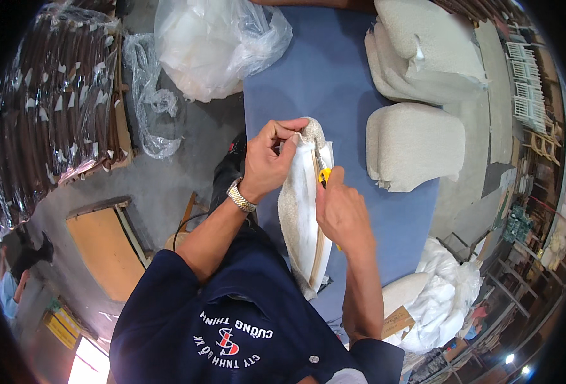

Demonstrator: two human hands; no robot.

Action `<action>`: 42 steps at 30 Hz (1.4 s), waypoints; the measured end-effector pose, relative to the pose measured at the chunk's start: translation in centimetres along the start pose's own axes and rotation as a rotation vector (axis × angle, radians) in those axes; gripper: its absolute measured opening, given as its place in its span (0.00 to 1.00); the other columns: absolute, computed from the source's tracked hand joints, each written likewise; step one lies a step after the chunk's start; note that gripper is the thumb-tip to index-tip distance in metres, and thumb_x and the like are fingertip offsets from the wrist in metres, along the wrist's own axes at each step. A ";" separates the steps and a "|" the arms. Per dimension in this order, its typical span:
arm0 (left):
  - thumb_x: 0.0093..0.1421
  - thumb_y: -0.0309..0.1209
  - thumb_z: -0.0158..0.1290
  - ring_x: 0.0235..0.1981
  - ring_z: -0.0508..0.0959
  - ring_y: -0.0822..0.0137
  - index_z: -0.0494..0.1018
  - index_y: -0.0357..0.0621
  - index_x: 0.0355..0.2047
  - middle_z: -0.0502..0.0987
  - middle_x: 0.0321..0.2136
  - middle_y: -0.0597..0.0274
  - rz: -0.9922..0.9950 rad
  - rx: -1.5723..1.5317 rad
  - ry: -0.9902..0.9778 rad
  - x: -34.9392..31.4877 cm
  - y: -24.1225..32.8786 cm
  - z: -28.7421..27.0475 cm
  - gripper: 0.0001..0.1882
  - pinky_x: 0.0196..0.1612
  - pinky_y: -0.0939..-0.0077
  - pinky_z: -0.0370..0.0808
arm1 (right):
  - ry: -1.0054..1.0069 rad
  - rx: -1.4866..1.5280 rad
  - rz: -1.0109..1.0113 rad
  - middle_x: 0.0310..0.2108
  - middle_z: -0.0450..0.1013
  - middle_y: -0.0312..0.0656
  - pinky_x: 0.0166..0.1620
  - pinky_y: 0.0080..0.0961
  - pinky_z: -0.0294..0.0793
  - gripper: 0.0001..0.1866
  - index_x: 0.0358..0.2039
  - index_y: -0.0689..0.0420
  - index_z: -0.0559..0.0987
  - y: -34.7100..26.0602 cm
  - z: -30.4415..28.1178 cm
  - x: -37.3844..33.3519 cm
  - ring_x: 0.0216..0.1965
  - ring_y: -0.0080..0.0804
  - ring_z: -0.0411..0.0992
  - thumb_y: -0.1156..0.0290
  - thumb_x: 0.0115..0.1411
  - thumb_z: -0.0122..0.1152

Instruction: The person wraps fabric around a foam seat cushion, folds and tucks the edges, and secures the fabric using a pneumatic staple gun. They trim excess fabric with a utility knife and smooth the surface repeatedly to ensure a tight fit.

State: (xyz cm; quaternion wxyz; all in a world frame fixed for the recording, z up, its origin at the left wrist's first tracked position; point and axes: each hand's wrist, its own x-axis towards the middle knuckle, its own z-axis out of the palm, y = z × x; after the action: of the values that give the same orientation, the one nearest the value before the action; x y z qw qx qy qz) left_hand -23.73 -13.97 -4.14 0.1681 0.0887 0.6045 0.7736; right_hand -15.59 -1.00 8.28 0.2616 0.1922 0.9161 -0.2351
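Mid-frame, my bent left hand (268, 160) pinches beige fabric (288, 214); my right hand (345, 214) (knuckles up) grips what's probably a yellow cutter (324, 176).

Can't see most of yellow utility knife (324, 176), hidden in right hand (344, 214); can't resolve blade tip. Can't see pinched edge of fabric-covered panel (302, 214) under left hand (270, 160). Can't see top of clear plastic bag (219, 48), cut off. Can't make out blurry green clutter (519, 224) or small cropped person (8, 291), left rim.
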 end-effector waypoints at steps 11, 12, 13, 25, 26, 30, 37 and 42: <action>0.70 0.25 0.56 0.47 0.82 0.72 0.72 0.42 0.35 0.86 0.39 0.57 -0.060 -0.386 -0.218 -0.2 1.4 -1.5 0.05 0.76 0.60 0.55 | 0.510 0.538 0.355 0.28 0.72 0.36 0.28 0.28 0.72 0.12 0.47 0.60 0.76 16.4 8.6 -7.9 0.26 0.25 0.70 0.66 0.71 0.59; 0.69 0.27 0.57 0.47 0.82 0.73 0.73 0.41 0.32 0.87 0.39 0.56 -0.016 -0.332 -0.253 -0.3 1.6 -1.8 0.07 0.76 0.59 0.53 | 0.431 0.457 0.433 0.34 0.75 0.40 0.33 0.27 0.74 0.15 0.53 0.61 0.77 19.7 10.9 -8.2 0.29 0.27 0.71 0.68 0.70 0.59; 0.69 0.25 0.56 0.50 0.82 0.71 0.72 0.42 0.34 0.87 0.40 0.54 0.070 -0.189 -0.332 -0.3 2.2 -2.0 0.05 0.79 0.58 0.48 | 0.557 0.178 0.279 0.40 0.76 0.43 0.36 0.26 0.75 0.17 0.56 0.61 0.77 24.5 13.6 -9.1 0.32 0.28 0.73 0.70 0.70 0.59; 0.61 0.37 0.66 0.79 0.46 0.49 0.82 0.37 0.34 0.58 0.73 0.36 -0.104 -0.053 -0.466 -2.6 3.7 0.6 0.13 0.71 0.49 0.61 | 0.585 0.740 -0.374 0.43 0.79 0.45 0.38 0.24 0.79 0.17 0.56 0.65 0.79 2.6 7.4 0.5 0.39 0.27 0.78 0.67 0.73 0.58; 0.62 0.38 0.65 0.78 0.48 0.48 0.82 0.36 0.35 0.59 0.72 0.36 -0.109 0.001 -0.461 -2.6 3.8 0.0 0.14 0.71 0.48 0.62 | 0.594 0.721 -0.298 0.41 0.79 0.44 0.37 0.25 0.79 0.17 0.55 0.65 0.79 2.6 8.0 0.4 0.38 0.27 0.78 0.66 0.74 0.57; 0.65 0.42 0.61 0.72 0.61 0.47 0.82 0.36 0.42 0.69 0.65 0.39 0.014 0.084 -0.366 1.4 2.5 1.6 0.18 0.69 0.49 0.65 | 0.952 0.968 -0.118 0.32 0.79 0.40 0.35 0.24 0.77 0.17 0.54 0.63 0.81 7.6 10.2 -2.2 0.32 0.25 0.77 0.62 0.75 0.57; 0.68 0.44 0.50 0.49 0.81 0.50 0.82 0.40 0.44 0.82 0.46 0.46 -0.133 0.458 -0.518 8.6 3.8 0.4 0.20 0.53 0.52 0.78 | 1.491 1.020 0.767 0.35 0.79 0.35 0.33 0.23 0.72 0.16 0.52 0.58 0.84 11.1 25.0 -27.3 0.30 0.23 0.72 0.72 0.68 0.54; 0.72 0.52 0.50 0.45 0.85 0.61 0.80 0.36 0.50 0.84 0.47 0.53 -0.506 0.925 -0.719 15.3 0.1 -7.6 0.28 0.49 0.64 0.83 | 1.342 1.283 1.718 0.29 0.81 0.42 0.32 0.30 0.74 0.14 0.40 0.60 0.86 -2.2 49.8 -35.5 0.26 0.33 0.78 0.66 0.69 0.55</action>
State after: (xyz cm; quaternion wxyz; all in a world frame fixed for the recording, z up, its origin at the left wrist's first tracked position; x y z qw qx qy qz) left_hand -40.51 -15.31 -7.00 0.4822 0.2607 0.7841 0.2912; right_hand 30.72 -37.42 -8.26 -0.3254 0.8967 0.1702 -0.2472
